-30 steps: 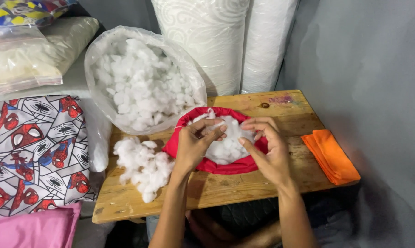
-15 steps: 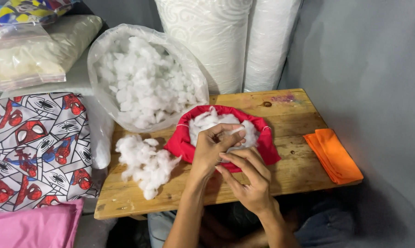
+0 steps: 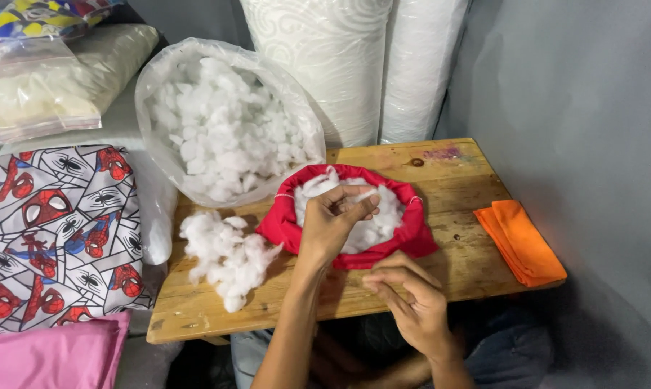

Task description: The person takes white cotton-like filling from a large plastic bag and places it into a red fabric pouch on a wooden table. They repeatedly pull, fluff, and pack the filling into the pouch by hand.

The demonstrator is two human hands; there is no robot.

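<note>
A view from above of a small wooden table (image 3: 455,169) where a person works with two bare hands; near the middle of the table lies a red fabric casing (image 3: 412,238), open at the top and packed with white stuffing (image 3: 379,216); the left hand (image 3: 332,223) hovers over the casing's opening, its fingers (image 3: 354,209) pinched together, seemingly on a thin thread too fine to see clearly; the right hand (image 3: 408,299) is lower, at the table's near edge just in front of the casing, its fingers curled and drawn together, and what they grip, if anything, cannot be made out; on the table's left side, beside the casing, sits a loose heap of white fibre (image 3: 224,248), reaching toward the near left corner; a large clear plastic bag (image 3: 159,94) full of the same white fibre overhangs the far left corner; at the right edge of the table lies a folded orange cloth (image 3: 520,241), well apart from the casing; behind the table stand two tall white rolls of material (image 3: 354,65); left of the table are a cushion with a red, white and black cartoon print (image 3: 51,230), a pink fabric piece (image 3: 51,356) below it, and a clear bag of cream-coloured filling (image 3: 59,72) above; a grey wall (image 3: 592,108) fills the right side.
</note>
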